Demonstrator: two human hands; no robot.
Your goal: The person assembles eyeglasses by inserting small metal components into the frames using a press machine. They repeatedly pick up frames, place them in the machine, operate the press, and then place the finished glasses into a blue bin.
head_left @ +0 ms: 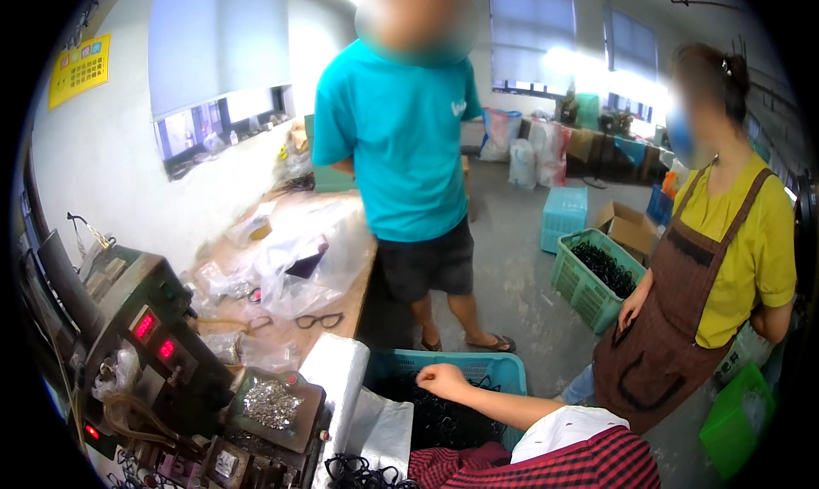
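Note:
My right hand [444, 378] reaches leftward over a teal plastic crate [505, 366] filled with black spectacle frames [439, 425]. Its fingers curl downward at the crate's near rim; whether they grip a frame is hidden. The forearm is bare, with a white sleeve cover and red plaid sleeve at the lower edge. My left hand is out of view. More black frames [358, 472] lie in a heap at the bottom edge.
A dark machine [145, 327] with red displays stands at left, a tray of small metal parts [273, 402] beside it. The wooden bench [354, 293] carries plastic bags and one black frame [319, 320]. Two people [409, 139] [717, 259] stand close. A green crate [573, 286] sits on the floor.

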